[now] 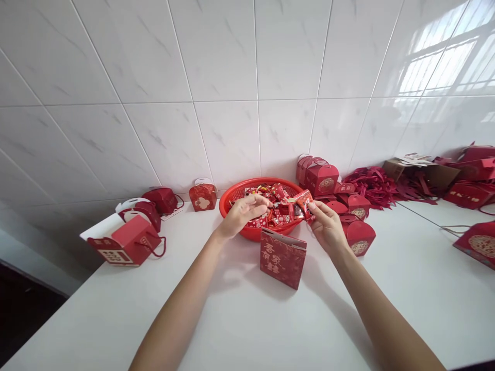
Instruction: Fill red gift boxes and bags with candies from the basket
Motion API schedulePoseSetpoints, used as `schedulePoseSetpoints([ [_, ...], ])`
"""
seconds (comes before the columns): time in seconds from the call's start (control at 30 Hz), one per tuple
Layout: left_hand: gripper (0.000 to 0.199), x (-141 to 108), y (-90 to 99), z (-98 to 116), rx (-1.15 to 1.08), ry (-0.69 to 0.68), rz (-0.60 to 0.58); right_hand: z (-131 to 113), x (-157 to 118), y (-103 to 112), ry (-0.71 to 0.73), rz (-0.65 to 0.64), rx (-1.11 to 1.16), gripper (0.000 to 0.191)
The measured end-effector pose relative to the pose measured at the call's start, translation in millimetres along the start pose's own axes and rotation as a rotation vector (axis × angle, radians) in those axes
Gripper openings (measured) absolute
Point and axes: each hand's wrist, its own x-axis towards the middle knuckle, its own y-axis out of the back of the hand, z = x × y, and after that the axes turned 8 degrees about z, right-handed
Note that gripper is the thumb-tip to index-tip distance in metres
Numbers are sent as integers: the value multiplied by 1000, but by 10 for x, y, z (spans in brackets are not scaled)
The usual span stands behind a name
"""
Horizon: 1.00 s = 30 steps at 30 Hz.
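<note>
My right hand (325, 222) pinches a red candy packet (303, 199) above the right rim of a red plastic basket (253, 235). Over the basket's left side is my left hand (247, 212), its thumb and fingers drawn together; whatever may be between them is too small to make out. Several wrapped candies (279, 192), mostly red, fill the basket. Just in front of it, a dark red gift box (283, 262) with gold characters stands upright, its narrow top open. Neither hand touches that box.
Red gift boxes (130, 240) with handles stand at left, and a smaller box (203, 196) is by the wall. More boxes (356, 236) crowd the basket's right. Farther right are red ribbons (373, 186), a cardboard carton (444, 175) and another red box (479, 242). Tiled wall (224, 134) backs the white table (240, 330).
</note>
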Motion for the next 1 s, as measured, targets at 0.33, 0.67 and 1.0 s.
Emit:
schedulePoseSetpoints([
  [0.33,20,-340,-206,6,119,38,-109,-88,50,104,-59,46,92,25],
  [0.67,36,-379,-333,45,83,202,-66,-312,-69,-3,6,-43,-25,33],
  [1.0,62,-367,-299,51,-53,298,-173,-473,-316,-112,62,-267,-410,32],
])
